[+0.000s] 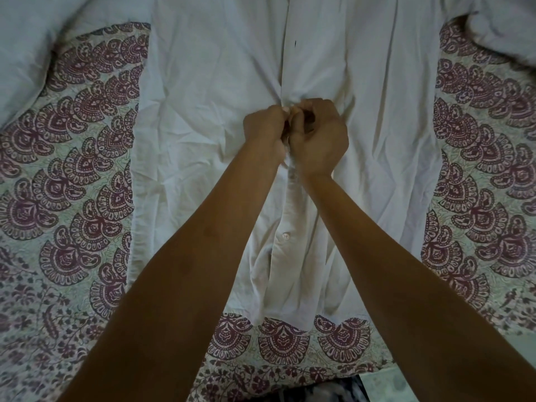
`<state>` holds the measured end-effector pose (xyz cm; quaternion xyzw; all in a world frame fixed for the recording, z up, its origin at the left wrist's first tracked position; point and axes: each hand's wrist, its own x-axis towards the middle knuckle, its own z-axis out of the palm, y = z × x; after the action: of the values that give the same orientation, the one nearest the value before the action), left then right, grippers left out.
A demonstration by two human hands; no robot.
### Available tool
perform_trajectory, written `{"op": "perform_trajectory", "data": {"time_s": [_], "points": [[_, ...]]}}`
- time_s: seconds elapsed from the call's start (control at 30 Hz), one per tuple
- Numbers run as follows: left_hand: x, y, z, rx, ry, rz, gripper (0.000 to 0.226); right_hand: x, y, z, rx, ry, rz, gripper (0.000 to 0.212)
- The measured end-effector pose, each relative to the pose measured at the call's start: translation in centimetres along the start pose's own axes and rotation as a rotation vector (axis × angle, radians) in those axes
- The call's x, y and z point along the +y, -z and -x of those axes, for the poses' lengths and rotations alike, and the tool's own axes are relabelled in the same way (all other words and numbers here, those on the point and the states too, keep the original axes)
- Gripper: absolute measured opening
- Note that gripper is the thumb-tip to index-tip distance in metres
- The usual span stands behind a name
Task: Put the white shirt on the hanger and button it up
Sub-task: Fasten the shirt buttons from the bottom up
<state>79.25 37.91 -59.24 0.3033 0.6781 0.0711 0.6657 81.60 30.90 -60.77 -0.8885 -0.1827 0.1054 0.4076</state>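
The white shirt [208,120] lies flat, front up, on a patterned bedspread, hem toward me. My left hand [265,130] and my right hand [319,137] meet at the shirt's front placket about halfway up, both pinching the fabric edges there, fingers curled. The cloth bunches just above my knuckles. One white button [285,235] shows on the placket below my hands, where the two front edges lie a little apart. A dark buttonhole [295,43] shows higher up. No hanger is visible in this view.
The bedspread [72,204] with maroon paisley print borders the shirt on both sides and below the hem. The shirt's sleeves [26,53] spread out at the upper left and upper right. The bed's near edge and a dark patch of floor [333,393] lie at the bottom.
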Motion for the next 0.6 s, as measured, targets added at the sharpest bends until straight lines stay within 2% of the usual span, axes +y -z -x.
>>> {"op": "perform_trajectory", "data": {"time_s": [0.07,0.13,0.23,0.3,0.37,0.43,0.6], "points": [[-0.1,-0.2,0.4,0.019,0.037,0.011,0.007,-0.3,-0.1,0.0,-0.002,-0.006,0.023,0.011],[-0.6,-0.4,0.2,0.04,-0.097,-0.043,0.007,-1.0,0.1,-0.3,-0.033,-0.107,-0.036,0.009],[-1.6,0.1,-0.4,0.134,-0.515,-0.237,0.018,-1.6,0.6,-1.7,-0.162,-0.394,-0.193,0.013],[-1.9,0.6,-0.5,0.143,-0.787,-0.416,0.011,-1.6,1.3,-2.7,-0.26,-0.575,-0.394,0.02],[-2.2,1.0,-0.8,0.145,-0.966,-0.539,0.005,-1.5,1.9,-3.4,-0.358,-0.701,-0.542,0.018],[-2.2,0.9,-0.8,0.167,-1.014,-0.598,0.009,-1.4,2.2,-3.7,-0.435,-0.739,-0.579,0.013],[-1.4,0.6,-1.1,0.193,-0.834,-0.55,0.008,-0.5,2.0,-4.0,-0.456,-0.714,-0.542,0.017]]}}
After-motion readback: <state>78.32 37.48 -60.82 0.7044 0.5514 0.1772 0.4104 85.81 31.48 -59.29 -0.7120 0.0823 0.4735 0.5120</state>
